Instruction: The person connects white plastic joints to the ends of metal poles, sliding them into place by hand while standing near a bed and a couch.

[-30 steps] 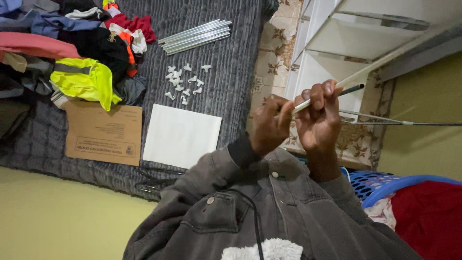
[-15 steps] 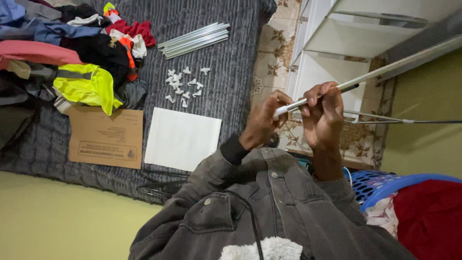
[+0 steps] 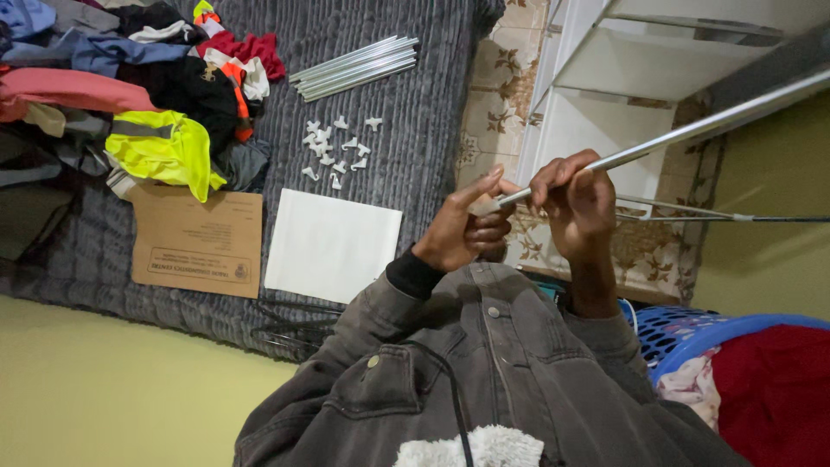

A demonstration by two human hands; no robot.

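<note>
Thin silvery metal rod [image 3: 692,130], long and straight, slanting up and away past the white shelf unit [image 3: 596,78]. Right hand [image 3: 575,203] fingers curled tight around its near end; left hand [image 3: 462,229] half open, thumb and forefinger tip touching the rod's end. Beyond the left fingers, white connectors [image 3: 335,149] and bundled rods [image 3: 354,66] on the grey bed [image 3: 415,130].

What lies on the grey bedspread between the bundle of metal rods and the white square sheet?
In the head view, a cluster of small white plastic connectors lies between them.
</note>
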